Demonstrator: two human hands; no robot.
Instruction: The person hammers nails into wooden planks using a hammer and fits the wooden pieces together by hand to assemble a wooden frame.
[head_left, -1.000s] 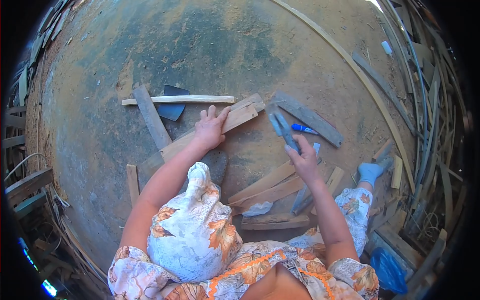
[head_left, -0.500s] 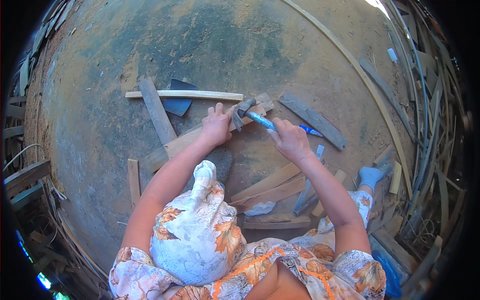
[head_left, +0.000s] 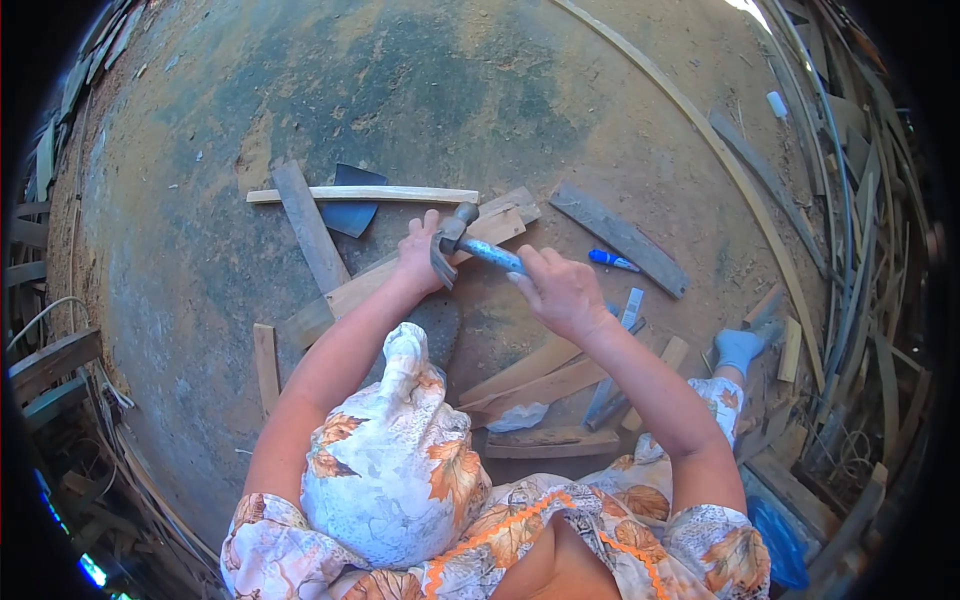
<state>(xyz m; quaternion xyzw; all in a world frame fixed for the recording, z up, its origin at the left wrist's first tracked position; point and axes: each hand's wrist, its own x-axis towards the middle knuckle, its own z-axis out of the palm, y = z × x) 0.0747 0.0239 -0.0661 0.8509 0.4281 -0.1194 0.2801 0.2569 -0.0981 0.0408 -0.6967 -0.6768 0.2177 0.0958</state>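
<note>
My right hand (head_left: 562,293) is closed round the blue handle of a claw hammer (head_left: 490,252). The metal hammer head is raised just over my left hand (head_left: 418,258) and hides part of its fingers. My left hand grips a light wooden board (head_left: 365,290) lying at a slant on the floor. Under the board's far end lies another wooden piece (head_left: 522,204). Beyond my left hand, a thin pale strip (head_left: 400,194) lies across a grey plank (head_left: 310,228) and a dark blue flat piece (head_left: 350,212).
A grey plank (head_left: 620,238) and a blue marker (head_left: 612,260) lie to the right. Loose wood offcuts (head_left: 540,380) lie near my bent leg. A long curved strip (head_left: 740,170) crosses the floor at right. Wood piles (head_left: 55,350) line both sides.
The hammer and my right hand have moved left and slightly toward me, so the head now covers more of my left hand. My left hand has shifted only slightly left.
</note>
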